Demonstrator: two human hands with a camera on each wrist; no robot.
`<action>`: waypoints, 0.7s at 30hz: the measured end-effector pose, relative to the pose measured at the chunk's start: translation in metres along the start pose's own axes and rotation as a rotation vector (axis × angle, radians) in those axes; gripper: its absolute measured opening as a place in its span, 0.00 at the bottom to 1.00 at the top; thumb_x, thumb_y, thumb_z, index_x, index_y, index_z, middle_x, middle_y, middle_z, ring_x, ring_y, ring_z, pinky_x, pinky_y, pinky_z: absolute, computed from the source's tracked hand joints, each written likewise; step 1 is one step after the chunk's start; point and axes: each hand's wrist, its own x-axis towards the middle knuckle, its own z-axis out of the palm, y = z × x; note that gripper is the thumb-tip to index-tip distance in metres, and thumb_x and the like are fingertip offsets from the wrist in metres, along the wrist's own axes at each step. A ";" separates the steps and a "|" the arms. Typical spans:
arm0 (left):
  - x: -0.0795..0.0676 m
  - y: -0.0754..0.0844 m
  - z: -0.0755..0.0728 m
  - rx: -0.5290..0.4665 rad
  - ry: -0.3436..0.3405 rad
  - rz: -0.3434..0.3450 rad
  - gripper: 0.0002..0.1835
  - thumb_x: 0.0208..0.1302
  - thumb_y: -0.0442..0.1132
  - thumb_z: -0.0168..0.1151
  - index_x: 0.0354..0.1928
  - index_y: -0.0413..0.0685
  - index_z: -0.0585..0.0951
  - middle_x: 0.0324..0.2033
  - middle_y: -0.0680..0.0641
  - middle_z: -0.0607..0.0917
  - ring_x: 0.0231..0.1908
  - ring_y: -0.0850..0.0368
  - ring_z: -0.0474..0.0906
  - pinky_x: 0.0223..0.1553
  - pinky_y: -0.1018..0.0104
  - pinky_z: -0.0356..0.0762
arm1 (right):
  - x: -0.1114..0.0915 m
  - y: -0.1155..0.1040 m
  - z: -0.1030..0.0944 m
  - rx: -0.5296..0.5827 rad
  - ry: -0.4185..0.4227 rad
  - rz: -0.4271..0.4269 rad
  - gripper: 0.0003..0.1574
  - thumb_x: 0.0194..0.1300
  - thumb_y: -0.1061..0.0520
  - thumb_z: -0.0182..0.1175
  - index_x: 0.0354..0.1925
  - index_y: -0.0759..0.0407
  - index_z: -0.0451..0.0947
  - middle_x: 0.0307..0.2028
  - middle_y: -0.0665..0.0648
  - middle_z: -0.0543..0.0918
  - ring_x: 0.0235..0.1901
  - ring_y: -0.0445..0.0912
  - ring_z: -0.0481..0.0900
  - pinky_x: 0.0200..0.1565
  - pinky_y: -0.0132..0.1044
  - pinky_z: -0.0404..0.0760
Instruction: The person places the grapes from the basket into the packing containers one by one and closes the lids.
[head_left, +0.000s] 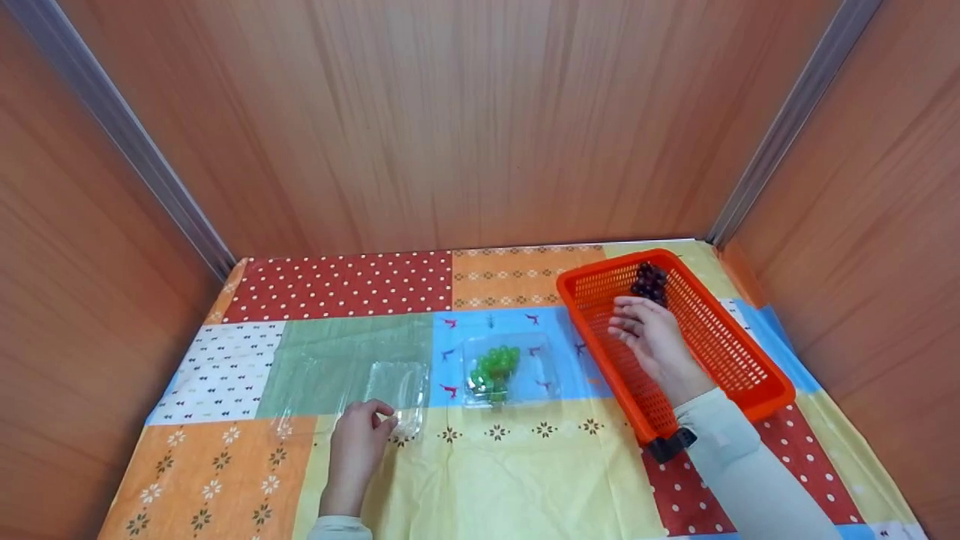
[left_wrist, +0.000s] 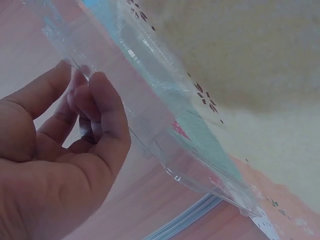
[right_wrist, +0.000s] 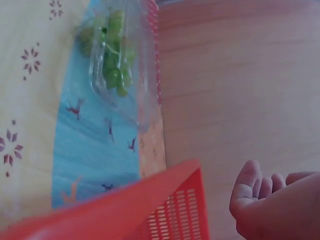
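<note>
My left hand pinches the near edge of a clear plastic container between thumb and fingers, low over the cloth. To its right, an open clear plastic box holds a bunch of green grapes. My right hand hovers over the orange basket with loosely bent fingers and nothing in them. At the far end of that basket lies a bunch of dark grapes, just beyond the right fingertips. In the right wrist view, the basket's rim is beside the hand.
A patchwork cloth covers the table. Wood-grain panels close in the back and both sides. The basket stands slanted at the right, near the side panel. A dark strap mount is worn at the right wrist, close over the basket's near rim.
</note>
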 end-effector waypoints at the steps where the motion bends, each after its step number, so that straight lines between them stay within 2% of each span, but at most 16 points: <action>1: 0.000 -0.001 0.000 -0.003 0.008 -0.007 0.05 0.56 0.38 0.68 0.33 0.47 0.82 0.25 0.48 0.72 0.25 0.54 0.67 0.26 0.64 0.62 | 0.003 -0.001 -0.005 0.035 0.007 0.029 0.16 0.72 0.58 0.47 0.52 0.63 0.73 0.41 0.57 0.76 0.44 0.53 0.74 0.56 0.43 0.74; 5: 0.000 -0.003 0.001 -0.010 0.015 -0.037 0.09 0.53 0.43 0.70 0.27 0.49 0.78 0.27 0.47 0.71 0.26 0.54 0.65 0.25 0.64 0.60 | 0.015 -0.009 -0.022 0.161 0.046 0.151 0.14 0.70 0.56 0.50 0.50 0.60 0.75 0.39 0.56 0.77 0.41 0.50 0.73 0.57 0.41 0.72; 9: -0.004 -0.003 0.002 0.033 0.018 -0.050 0.14 0.51 0.48 0.72 0.27 0.51 0.76 0.28 0.47 0.71 0.23 0.55 0.64 0.22 0.64 0.60 | 0.024 -0.017 -0.034 0.174 0.070 0.227 0.16 0.71 0.55 0.50 0.52 0.59 0.74 0.42 0.56 0.76 0.41 0.50 0.73 0.57 0.41 0.72; 13: -0.010 0.000 0.005 0.125 0.023 -0.073 0.17 0.52 0.53 0.69 0.31 0.52 0.74 0.20 0.52 0.71 0.17 0.57 0.63 0.16 0.64 0.58 | 0.029 -0.023 -0.042 0.156 0.088 0.250 0.18 0.71 0.52 0.48 0.55 0.58 0.72 0.44 0.56 0.75 0.44 0.50 0.72 0.58 0.40 0.71; 16: -0.013 0.003 0.007 0.145 0.014 -0.088 0.17 0.56 0.54 0.66 0.31 0.53 0.72 0.14 0.54 0.70 0.14 0.58 0.63 0.13 0.64 0.56 | 0.031 -0.025 -0.046 0.156 0.092 0.249 0.17 0.71 0.52 0.48 0.53 0.58 0.73 0.42 0.56 0.77 0.43 0.50 0.73 0.56 0.40 0.73; 21: -0.015 0.004 0.010 0.118 -0.012 -0.149 0.18 0.59 0.54 0.62 0.21 0.52 0.72 0.13 0.54 0.71 0.14 0.58 0.65 0.14 0.65 0.56 | 0.036 -0.024 -0.049 0.150 0.080 0.255 0.16 0.72 0.55 0.47 0.49 0.60 0.75 0.36 0.56 0.79 0.37 0.50 0.75 0.52 0.40 0.75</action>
